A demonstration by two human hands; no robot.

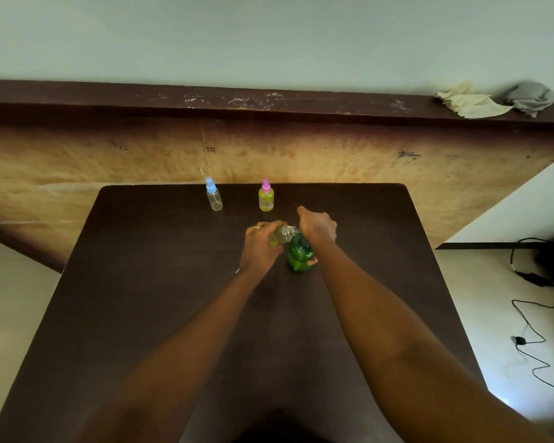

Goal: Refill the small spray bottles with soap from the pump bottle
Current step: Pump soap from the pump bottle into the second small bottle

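A green pump bottle [298, 255] stands near the middle of the dark table [141, 282]. My right hand [317, 227] sits on top of its pump head, fingers curled over it. My left hand [261, 243] grips a small clear spray bottle [282, 235] with no cap, tilted with its open neck at the pump's spout; a little yellow liquid lies inside. Farther back stand a clear bottle with a blue spray cap [214, 195], which looks empty, and a bottle with a pink spray cap [265, 196] full of yellow liquid.
A wooden board and ledge [269, 103] rise right behind the table's far edge. Two crumpled cloths [493, 100] lie on the ledge at the right. Black cables [538, 308] trail over the floor to the right of the table.
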